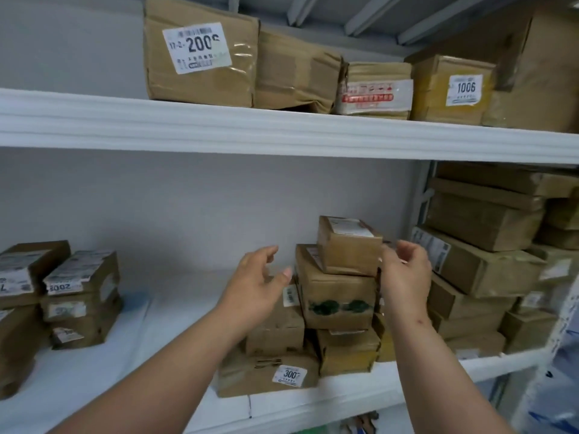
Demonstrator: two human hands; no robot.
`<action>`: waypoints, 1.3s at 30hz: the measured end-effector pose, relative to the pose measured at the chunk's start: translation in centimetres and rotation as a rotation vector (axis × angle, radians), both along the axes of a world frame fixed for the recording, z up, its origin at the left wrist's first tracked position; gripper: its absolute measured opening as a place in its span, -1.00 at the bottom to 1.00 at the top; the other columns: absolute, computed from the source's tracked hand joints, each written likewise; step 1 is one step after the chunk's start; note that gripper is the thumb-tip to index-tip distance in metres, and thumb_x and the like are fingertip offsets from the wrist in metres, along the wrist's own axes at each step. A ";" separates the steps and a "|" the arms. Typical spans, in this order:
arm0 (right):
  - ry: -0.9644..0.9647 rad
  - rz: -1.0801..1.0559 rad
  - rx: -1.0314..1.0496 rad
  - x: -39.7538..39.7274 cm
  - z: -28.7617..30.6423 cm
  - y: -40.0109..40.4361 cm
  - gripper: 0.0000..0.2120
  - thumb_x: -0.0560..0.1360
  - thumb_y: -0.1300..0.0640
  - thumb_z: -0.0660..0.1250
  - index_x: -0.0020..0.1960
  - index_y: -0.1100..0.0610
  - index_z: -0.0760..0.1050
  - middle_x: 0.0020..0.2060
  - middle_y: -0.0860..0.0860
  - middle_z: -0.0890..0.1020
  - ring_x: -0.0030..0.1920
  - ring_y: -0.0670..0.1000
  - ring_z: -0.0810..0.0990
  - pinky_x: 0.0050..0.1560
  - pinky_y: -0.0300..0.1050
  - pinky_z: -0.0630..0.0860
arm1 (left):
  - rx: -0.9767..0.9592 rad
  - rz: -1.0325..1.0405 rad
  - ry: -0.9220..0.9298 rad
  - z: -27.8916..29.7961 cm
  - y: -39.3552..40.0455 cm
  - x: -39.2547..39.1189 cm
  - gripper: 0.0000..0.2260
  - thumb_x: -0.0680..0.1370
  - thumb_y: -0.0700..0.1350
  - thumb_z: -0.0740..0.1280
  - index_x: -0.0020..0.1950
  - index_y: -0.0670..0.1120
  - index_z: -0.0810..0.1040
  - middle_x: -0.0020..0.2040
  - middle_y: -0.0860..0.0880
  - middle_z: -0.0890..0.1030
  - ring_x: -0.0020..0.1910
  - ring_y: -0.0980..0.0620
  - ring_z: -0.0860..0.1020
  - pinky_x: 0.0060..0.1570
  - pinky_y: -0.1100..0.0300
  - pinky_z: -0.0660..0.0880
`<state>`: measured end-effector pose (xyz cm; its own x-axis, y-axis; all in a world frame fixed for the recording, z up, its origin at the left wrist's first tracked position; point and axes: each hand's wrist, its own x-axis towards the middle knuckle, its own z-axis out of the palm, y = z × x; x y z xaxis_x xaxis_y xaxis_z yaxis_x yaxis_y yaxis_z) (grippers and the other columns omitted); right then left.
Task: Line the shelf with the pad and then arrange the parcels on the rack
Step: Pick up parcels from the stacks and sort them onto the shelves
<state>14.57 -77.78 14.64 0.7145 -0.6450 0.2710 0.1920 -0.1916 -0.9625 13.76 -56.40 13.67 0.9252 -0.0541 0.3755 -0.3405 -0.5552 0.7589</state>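
1. Parcels everywhere: small brown cardboard top parcel (349,245) with a white label, perched on a larger brown cardboard parcel with green smudges (336,296), itself on a pile of more brown boxes.
2. Left of that top parcel, left hand (261,285), apart from it, fingers loosely spread and gently bent, holding nothing.
3. Right of the top parcel, right hand (405,274), fingers curled against the parcel's right edge; whether actually gripping or only touching, cannot tell.
4. Beneath the pile under the top parcel, flat white foam pad (169,333) lining the white metal middle shelf (313,402), a seam showing near its front edge.
5. At the pile's bottom front, low flat brown box with a "300" sticker (266,375).
6. Far left of the top parcel, on the same pad, stack of labelled brown boxes (80,297).
7. Right of the top parcel, beyond the white upright, taller heap of brown cartons (479,264).
8. Above the top parcel, white upper shelf (282,130) carrying a row of large brown cartons, one labelled "200" (200,51), another "1006" (451,89).
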 end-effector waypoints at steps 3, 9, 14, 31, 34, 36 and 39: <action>0.101 0.086 0.065 1.3 -0.2 -2.9 -0.64 0.59 -0.06 0.29 0.33 -0.01 0.37 0.31 0.02 0.46 0.24 0.06 0.47 0.18 0.00 0.44 | -0.054 -0.042 0.148 -0.9 -3.5 0.9 -0.52 0.63 0.09 0.22 0.55 0.07 0.25 0.49 0.03 0.35 0.37 0.07 0.41 0.30 0.20 0.33; 0.201 0.239 0.105 4.4 0.6 -4.3 -0.45 0.58 -0.21 0.23 0.48 0.02 0.29 0.33 0.01 0.45 0.35 0.11 0.42 0.27 0.08 0.38 | -0.052 0.016 0.241 -0.7 -7.8 3.7 -0.48 0.64 0.19 0.12 0.58 0.10 0.16 0.56 0.02 0.27 0.50 -0.01 0.29 0.41 0.07 0.26; 0.286 0.338 0.110 6.6 0.2 -4.1 -0.35 0.56 -0.32 0.15 0.48 0.08 0.31 0.41 0.07 0.43 0.38 0.15 0.40 0.33 0.14 0.34 | -0.122 0.049 0.324 -0.5 -9.7 5.6 -0.54 0.69 0.11 0.05 0.59 0.11 0.14 0.58 0.03 0.23 0.54 -0.03 0.22 0.46 0.06 0.18; -0.062 0.646 0.161 4.7 -1.3 -2.8 -0.70 0.40 -0.03 0.24 0.12 -0.13 0.51 0.05 -0.11 0.68 0.13 -0.07 0.61 0.13 -0.04 0.51 | -0.588 0.060 0.120 -0.1 -10.7 2.3 -0.27 0.23 0.47 0.23 0.34 0.23 0.25 0.25 0.16 0.56 0.19 0.18 0.54 0.09 0.27 0.47; -0.074 0.675 0.073 3.9 -1.7 -2.1 -0.78 0.56 -0.02 0.29 0.20 -0.16 0.50 0.01 -0.23 0.66 0.00 -0.36 0.58 -0.06 -0.37 0.48 | -0.820 0.047 0.160 -0.8 -9.8 2.7 -0.27 0.31 0.33 0.38 0.42 0.13 0.30 0.18 0.09 0.65 0.15 0.11 0.63 0.11 0.21 0.52; -0.070 0.613 0.044 3.6 -2.1 -2.0 -0.78 0.60 0.00 0.26 0.24 -0.14 0.50 0.00 -0.32 0.59 -0.07 -0.48 0.51 -0.18 -0.47 0.44 | -1.017 -0.003 0.212 -1.3 -9.0 3.0 -0.41 0.40 0.25 0.33 0.40 0.09 0.39 0.09 0.10 0.70 0.08 0.13 0.66 0.04 0.22 0.51; -0.015 0.460 0.003 4.2 -3.1 -2.0 -0.75 0.59 -0.08 0.25 0.26 -0.18 0.47 0.15 -0.29 0.53 0.16 -0.31 0.49 0.03 -0.29 0.42 | -1.205 0.019 0.265 -2.6 -7.7 3.6 -0.33 0.40 0.27 0.30 0.47 0.08 0.34 0.20 0.03 0.66 0.21 0.01 0.61 0.34 0.00 0.42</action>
